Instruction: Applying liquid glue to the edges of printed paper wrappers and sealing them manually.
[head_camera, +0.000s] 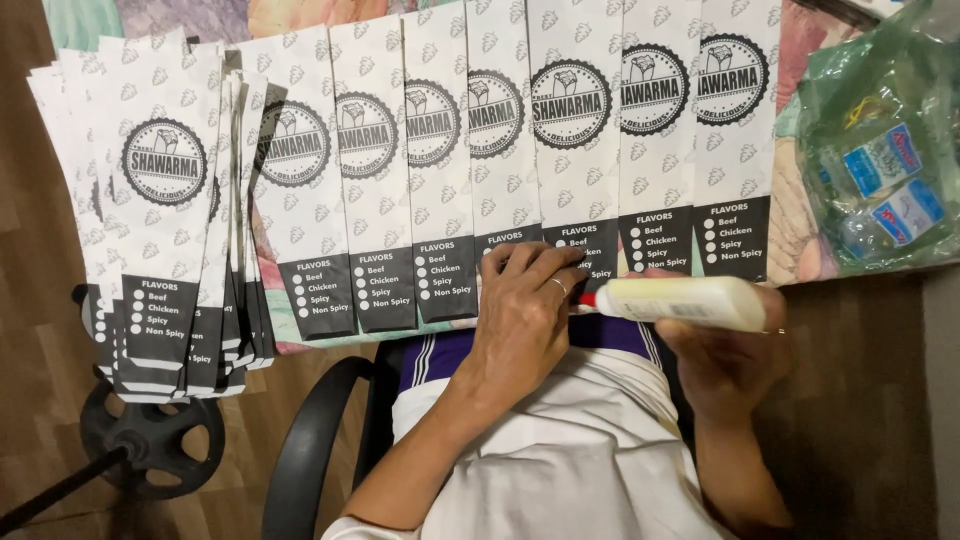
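The left hand (525, 310) presses flat, fingers released, on a paper sleeve (585, 250). The right hand (725, 345) grasps the glue bottle (680, 302), whose tip sits just beside the left fingers; I think glue may smear them.

Surface: table (790, 240) under a patterned floral cloth.
Row: white-and-black paper sleeves (560, 150), overlapped, bottoms at the near edge.
Left end: fanned sleeve stack (165, 220).
Right end: green plastic bag (880, 150).

White glue bottle (683, 303) lies level, red nozzle leftward.
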